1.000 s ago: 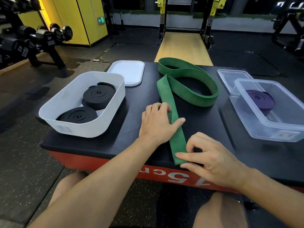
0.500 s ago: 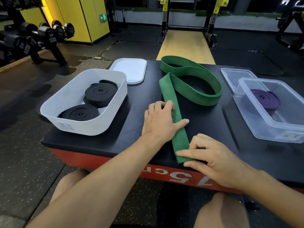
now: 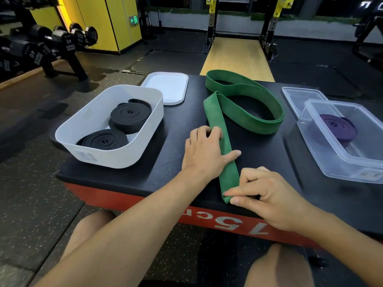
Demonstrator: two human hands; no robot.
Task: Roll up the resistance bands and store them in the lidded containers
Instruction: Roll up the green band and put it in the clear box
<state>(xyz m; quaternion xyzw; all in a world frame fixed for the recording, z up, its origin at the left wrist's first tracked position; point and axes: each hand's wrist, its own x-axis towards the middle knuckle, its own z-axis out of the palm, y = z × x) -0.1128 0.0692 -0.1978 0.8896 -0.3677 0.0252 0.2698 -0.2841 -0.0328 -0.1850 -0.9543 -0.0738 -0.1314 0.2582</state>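
The green band (image 3: pixel 227 146) is laid flat down the middle of the frame on the black tabletop (image 3: pixel 172 162), its far loops still loose. It is pinned by the left hand (image 3: pixel 204 151), palm flat and fingers uncurled. Its near end at the lower centre is pinched by the right hand (image 3: pixel 267 195) between thumb and index finger. A tight first turn should probably be formed there, edges kept aligned, while tension is held by the flat palm.

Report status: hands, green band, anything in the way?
Left hand flat on green band. Right hand pinching its near end. Not rolled yet. Nothing blocking.
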